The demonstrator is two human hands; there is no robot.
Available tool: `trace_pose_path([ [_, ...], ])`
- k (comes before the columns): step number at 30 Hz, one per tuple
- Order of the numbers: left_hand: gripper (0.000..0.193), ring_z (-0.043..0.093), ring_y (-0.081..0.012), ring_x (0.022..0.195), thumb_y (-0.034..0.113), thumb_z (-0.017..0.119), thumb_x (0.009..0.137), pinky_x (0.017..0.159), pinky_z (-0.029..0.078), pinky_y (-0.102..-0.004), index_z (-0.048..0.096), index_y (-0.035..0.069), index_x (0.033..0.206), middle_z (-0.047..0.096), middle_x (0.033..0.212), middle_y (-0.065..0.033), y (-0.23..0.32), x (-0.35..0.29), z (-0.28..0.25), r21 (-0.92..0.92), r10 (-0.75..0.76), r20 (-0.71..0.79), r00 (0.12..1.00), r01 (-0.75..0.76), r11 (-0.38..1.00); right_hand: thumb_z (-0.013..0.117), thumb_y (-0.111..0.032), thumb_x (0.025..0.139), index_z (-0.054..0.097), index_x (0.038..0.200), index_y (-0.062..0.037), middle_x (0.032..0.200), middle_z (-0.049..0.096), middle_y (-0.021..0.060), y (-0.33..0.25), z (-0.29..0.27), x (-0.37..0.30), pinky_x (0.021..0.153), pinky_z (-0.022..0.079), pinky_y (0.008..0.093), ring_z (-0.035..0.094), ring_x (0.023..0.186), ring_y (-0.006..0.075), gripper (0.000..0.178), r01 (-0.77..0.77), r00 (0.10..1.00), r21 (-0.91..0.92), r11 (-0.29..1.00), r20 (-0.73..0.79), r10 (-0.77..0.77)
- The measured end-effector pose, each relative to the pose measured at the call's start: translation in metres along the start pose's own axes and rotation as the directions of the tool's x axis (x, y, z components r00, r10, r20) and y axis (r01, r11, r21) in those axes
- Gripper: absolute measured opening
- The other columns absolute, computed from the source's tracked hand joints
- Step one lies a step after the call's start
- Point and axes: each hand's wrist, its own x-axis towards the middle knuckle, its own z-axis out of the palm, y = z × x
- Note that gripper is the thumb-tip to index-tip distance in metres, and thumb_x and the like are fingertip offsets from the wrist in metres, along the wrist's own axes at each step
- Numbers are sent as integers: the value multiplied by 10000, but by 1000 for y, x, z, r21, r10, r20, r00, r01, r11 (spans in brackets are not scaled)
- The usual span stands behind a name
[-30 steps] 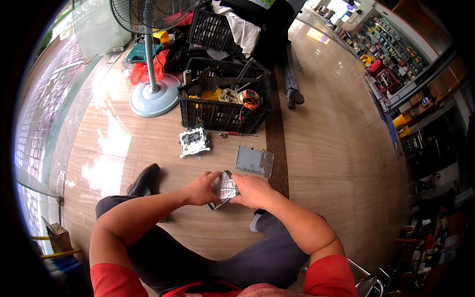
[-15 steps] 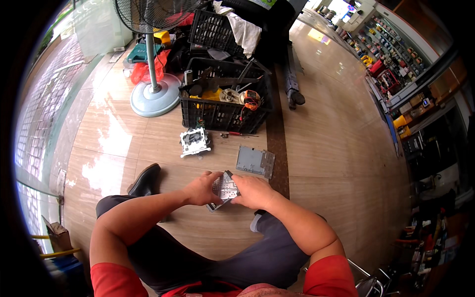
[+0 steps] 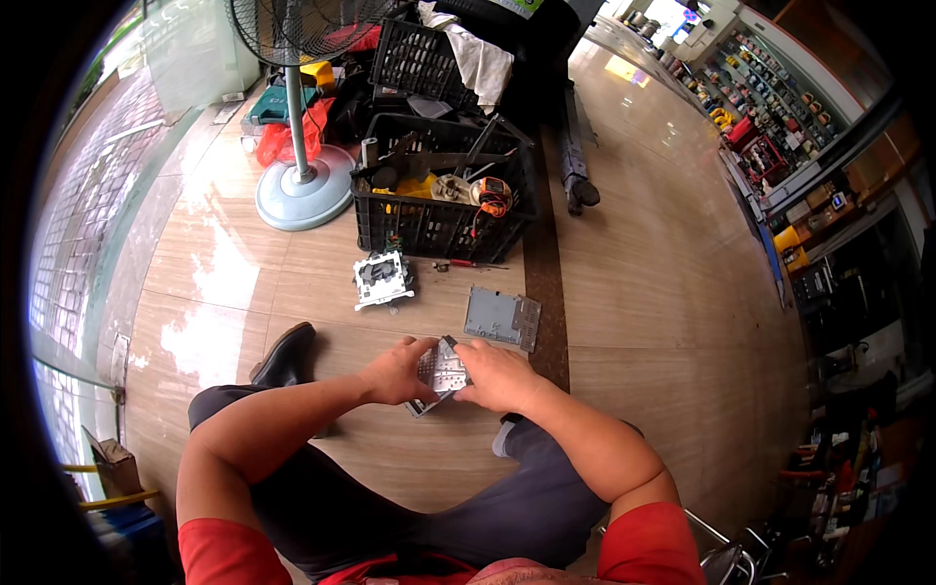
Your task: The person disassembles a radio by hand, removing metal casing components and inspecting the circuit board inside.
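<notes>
Between my hands is a silvery metal casing (image 3: 448,371) with perforations and dark edges, tilted above the floor. My left hand (image 3: 401,371) grips its left side, fingers curled round it. On its right side my right hand (image 3: 495,376) is closed, covering that edge. Just beyond lies a flat grey metal cover panel (image 3: 500,317) on the tiles. Farther left rests a white frame (image 3: 382,280) with dark parts inside, some kind of device mechanism. A red-handled screwdriver (image 3: 468,263) lies beside small dark bits near the crate.
A black plastic crate (image 3: 429,226) full of tools stands ahead, with another crate (image 3: 390,63) behind it. At the left is a standing fan's round base (image 3: 305,195). A dark post-like object (image 3: 577,171) lies right of the crates. My black boot (image 3: 286,355) is at the left.
</notes>
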Motion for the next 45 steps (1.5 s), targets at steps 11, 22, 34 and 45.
trace_pose_path([
  [11,981,546,-409,1212,312,877,636,1018,475,-429,402,108,1469,507,1339,-234,3,-1,-1,1,-11,-13,1000,11,1000,806,-256,773,537,1188,-25,1188,572,182,0,2,0,923,517,440,625,1104,354,546,43,999,8,999,-32,-43],
  [22,980,549,-410,1209,307,874,642,1020,474,-428,396,92,1470,504,1346,-238,3,-2,-1,1,-1,-19,1000,1,1000,794,-236,784,463,1364,-33,1320,501,173,0,3,1,977,490,432,571,1185,353,698,39,999,51,998,-6,-39],
  [34,987,542,-387,1224,334,892,657,1011,468,-425,396,52,1462,483,1369,-235,5,-1,-4,-29,-10,-3,1000,10,1000,782,-198,779,512,1211,-40,1232,533,174,3,6,0,922,516,448,612,1124,352,533,91,994,73,993,-66,-86],
  [45,1022,657,-334,1036,263,888,678,897,535,-396,328,26,1500,482,1367,-243,-1,6,2,-130,29,57,998,-21,991,764,-189,791,542,1167,-24,1174,561,186,11,12,3,855,534,465,638,1036,377,467,137,987,75,988,-99,-129],
])
